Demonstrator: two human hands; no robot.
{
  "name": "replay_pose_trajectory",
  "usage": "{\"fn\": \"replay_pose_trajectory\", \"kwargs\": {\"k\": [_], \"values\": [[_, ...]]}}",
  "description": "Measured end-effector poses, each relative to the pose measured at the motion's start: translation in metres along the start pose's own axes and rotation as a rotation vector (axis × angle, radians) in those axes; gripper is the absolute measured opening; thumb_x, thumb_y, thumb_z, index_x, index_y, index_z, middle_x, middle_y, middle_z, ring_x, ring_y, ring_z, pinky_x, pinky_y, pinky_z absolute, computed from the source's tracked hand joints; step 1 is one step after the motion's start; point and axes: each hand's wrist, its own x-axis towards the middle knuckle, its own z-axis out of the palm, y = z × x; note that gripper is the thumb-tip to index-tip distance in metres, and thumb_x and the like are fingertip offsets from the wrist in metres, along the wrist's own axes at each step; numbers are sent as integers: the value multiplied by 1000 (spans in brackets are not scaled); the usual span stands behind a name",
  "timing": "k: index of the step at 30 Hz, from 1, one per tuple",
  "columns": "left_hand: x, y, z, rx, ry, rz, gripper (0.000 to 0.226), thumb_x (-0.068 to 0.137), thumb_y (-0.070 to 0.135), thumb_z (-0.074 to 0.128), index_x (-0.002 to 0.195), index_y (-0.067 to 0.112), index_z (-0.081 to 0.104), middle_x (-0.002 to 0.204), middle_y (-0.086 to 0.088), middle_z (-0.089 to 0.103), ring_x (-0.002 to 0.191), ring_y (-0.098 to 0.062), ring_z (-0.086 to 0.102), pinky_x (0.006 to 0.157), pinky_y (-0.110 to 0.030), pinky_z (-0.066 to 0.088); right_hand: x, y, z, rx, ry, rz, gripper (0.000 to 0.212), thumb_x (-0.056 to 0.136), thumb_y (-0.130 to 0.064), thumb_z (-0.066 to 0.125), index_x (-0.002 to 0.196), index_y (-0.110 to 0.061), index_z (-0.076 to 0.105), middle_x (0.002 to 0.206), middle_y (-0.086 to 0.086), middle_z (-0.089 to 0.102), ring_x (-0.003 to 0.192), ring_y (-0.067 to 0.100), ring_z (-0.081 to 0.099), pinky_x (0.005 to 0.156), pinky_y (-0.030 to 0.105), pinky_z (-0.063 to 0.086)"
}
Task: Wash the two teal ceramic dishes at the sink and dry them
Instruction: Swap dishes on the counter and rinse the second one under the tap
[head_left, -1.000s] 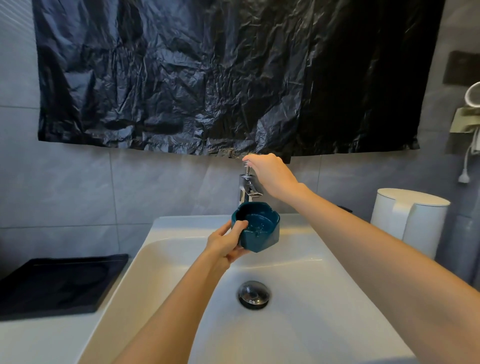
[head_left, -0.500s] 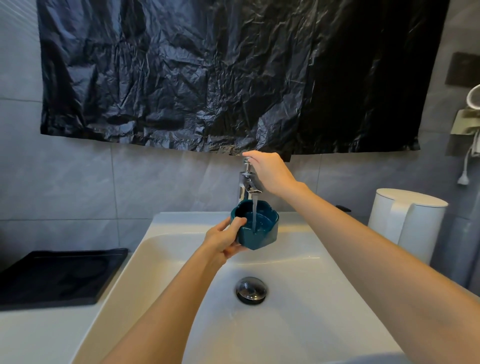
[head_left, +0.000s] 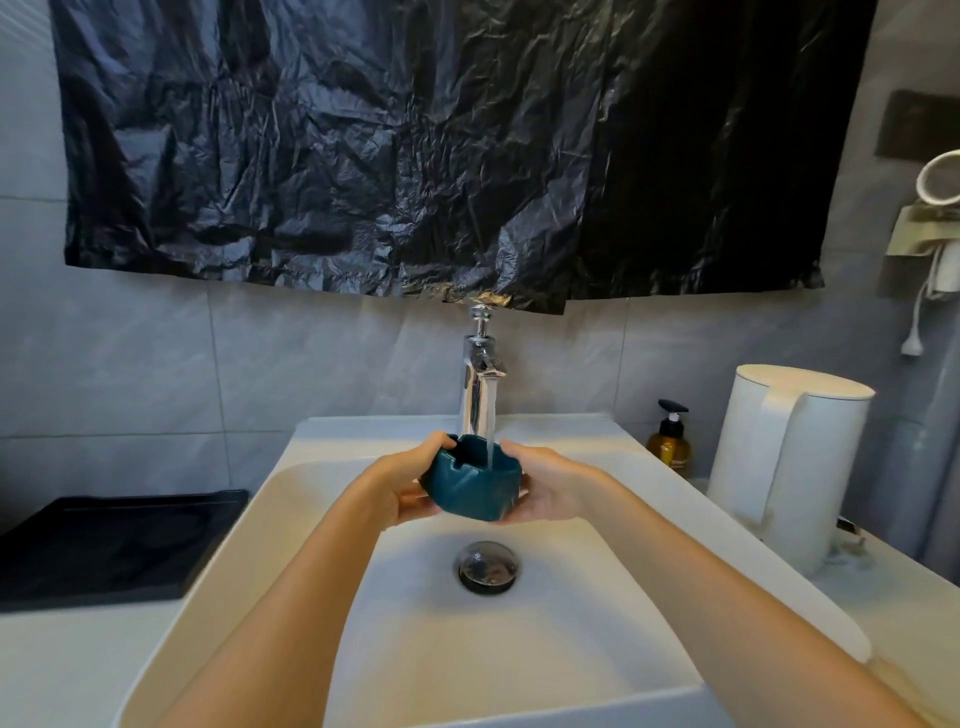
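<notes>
One teal ceramic dish (head_left: 470, 486) with a notched rim hangs over the white sink (head_left: 597, 597), right under the chrome tap (head_left: 480, 382). Water runs from the tap into the dish. My left hand (head_left: 408, 486) grips its left side with the thumb over the rim. My right hand (head_left: 545, 488) cups its right side and underside. A second teal dish is not in view.
A chrome drain plug (head_left: 488, 565) sits in the basin below the dish. A black tray (head_left: 114, 545) lies on the counter at the left. At the right stand an amber pump bottle (head_left: 670, 441) and a white lidded bin (head_left: 789, 467). Black plastic sheeting (head_left: 441, 145) hangs on the wall.
My right hand has left the tap handle and come down onto the dish's right side. The dish has dropped a little under the running water.
</notes>
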Motion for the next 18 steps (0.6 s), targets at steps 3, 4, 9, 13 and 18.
{"fn": "replay_pose_trajectory", "kwargs": {"k": [3,4,9,13,18], "values": [[7,-5,-3,-36,-46,-66,33,89,42,60,96,10,58,90,-12,71,74,-21,69,51,-24,57,-7,-3,4,-25,28,11,26,102,-31,39,109,-10,53,107,17,56,89,30,60,63,42,57],[10,-8,-1,-48,-83,-90,34,90,42,59,101,10,58,95,-13,72,78,-23,70,58,-26,59,-11,-5,3,-47,48,-2,24,103,-29,38,100,-11,53,98,15,57,83,27,59,68,42,55],[24,-17,11,-30,-241,-98,34,99,37,44,118,10,54,111,-14,68,95,-25,69,82,-32,57,-8,-9,1,-447,255,-230,34,103,-33,28,106,-11,54,99,13,62,86,26,60,67,38,52],[27,-22,14,38,-313,-33,37,99,39,43,125,13,51,116,-14,66,96,-27,69,83,-35,57,9,-4,-10,-879,348,-569,42,104,-31,24,110,-8,59,113,11,61,102,29,55,89,42,46],[28,-21,15,-74,-165,226,34,98,21,51,130,11,51,120,-17,61,95,-32,68,74,-39,60,15,3,-13,-630,275,-725,38,105,-29,31,136,-14,48,133,4,54,121,16,49,102,27,38]]}}
